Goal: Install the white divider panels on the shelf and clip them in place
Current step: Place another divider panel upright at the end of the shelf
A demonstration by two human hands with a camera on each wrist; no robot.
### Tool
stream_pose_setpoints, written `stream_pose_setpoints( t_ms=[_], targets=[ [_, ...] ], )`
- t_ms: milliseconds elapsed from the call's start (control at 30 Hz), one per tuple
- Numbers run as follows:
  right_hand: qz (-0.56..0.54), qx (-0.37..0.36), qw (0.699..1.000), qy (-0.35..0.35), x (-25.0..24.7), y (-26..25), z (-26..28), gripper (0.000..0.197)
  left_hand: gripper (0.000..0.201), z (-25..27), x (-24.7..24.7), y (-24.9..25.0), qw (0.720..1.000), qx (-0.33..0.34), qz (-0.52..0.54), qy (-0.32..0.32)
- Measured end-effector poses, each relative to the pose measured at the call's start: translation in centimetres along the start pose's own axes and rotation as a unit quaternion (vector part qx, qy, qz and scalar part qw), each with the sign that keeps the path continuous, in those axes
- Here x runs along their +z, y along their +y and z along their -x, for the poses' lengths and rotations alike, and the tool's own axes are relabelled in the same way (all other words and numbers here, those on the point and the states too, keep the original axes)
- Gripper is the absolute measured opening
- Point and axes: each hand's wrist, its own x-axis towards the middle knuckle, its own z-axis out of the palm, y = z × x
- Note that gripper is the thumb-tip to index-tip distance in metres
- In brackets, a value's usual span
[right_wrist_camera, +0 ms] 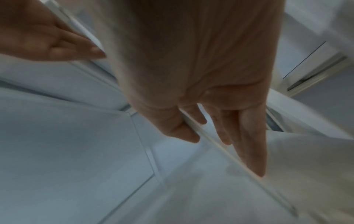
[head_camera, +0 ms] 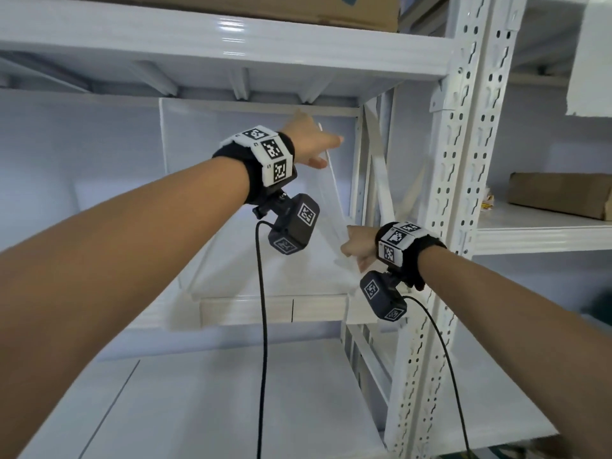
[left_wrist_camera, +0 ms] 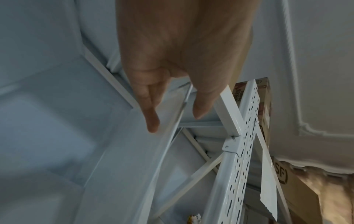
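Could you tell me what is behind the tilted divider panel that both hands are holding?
Behind the tilted divider panel stand the shelf's white diagonal braces and end upright. Whatever sits lower behind it is covered.

Black letters "SF" show on a brown carton (left_wrist_camera: 298, 191) beyond the rack upright in the left wrist view. Red print on a second carton (left_wrist_camera: 265, 97) above it is too blurred to read.

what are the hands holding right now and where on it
Both hold one white divider panel by its front edge: the left hand pinches it near the top, the right hand near the bottom.
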Motion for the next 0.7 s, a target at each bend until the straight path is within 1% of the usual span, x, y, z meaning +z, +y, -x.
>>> stream_pose_setpoints(
  t_ms=[33,100,167,233,267,300,367,433,500,567,667,700],
  targets=[
    [-0.015,-0.010,1.000,-0.005,-0.3,0.0,-0.1,0.055,0.041,-0.2,0.7,0.3,0.999,-0.007,-0.020,-0.025],
    [-0.052,-0.025,0.998,-0.016,-0.8,0.2,-0.5,0.064,0.045,-0.4,2.2,0.9,0.992,-0.012,-0.093,-0.080],
    [-0.084,-0.039,0.995,-0.030,-1.3,0.4,-0.4,0.063,0.048,-0.9,3.4,1.7,0.974,0.008,-0.200,-0.105],
    [-0.121,-0.051,0.991,-0.038,-1.7,0.7,0.0,0.064,0.052,-0.7,4.1,2.7,0.949,0.026,-0.288,-0.126],
    [-0.136,-0.053,0.988,-0.040,-1.9,0.9,0.2,0.065,0.053,-0.6,4.4,3.4,0.941,0.031,-0.313,-0.126],
    [-0.148,-0.054,0.987,-0.043,-2.0,1.2,0.3,0.065,0.054,-1.1,4.7,3.6,0.935,0.050,-0.329,-0.124],
    [-0.165,-0.047,0.984,-0.040,-2.3,1.8,0.7,0.052,0.054,-1.7,5.4,4.0,0.931,0.046,-0.339,-0.129],
    [-0.187,-0.042,0.980,-0.046,-2.5,2.3,0.9,0.041,0.054,-1.5,6.0,4.2,0.924,0.072,-0.354,-0.125],
    [-0.194,-0.045,0.979,-0.054,-2.4,2.5,0.9,0.045,0.052,-1.6,6.5,4.4,0.915,0.081,-0.375,-0.123],
    [-0.187,-0.044,0.979,-0.062,-2.3,2.7,0.9,0.048,0.050,-1.7,6.9,4.4,0.889,0.102,-0.432,-0.114],
    [-0.160,-0.035,0.985,-0.060,-2.5,3.0,1.7,0.028,0.052,-1.4,7.1,4.5,0.853,0.126,-0.492,-0.118],
    [-0.166,-0.033,0.984,-0.057,-2.5,3.2,1.8,0.026,0.053,-1.2,7.2,4.5,0.846,0.126,-0.503,-0.120]
  ],
)
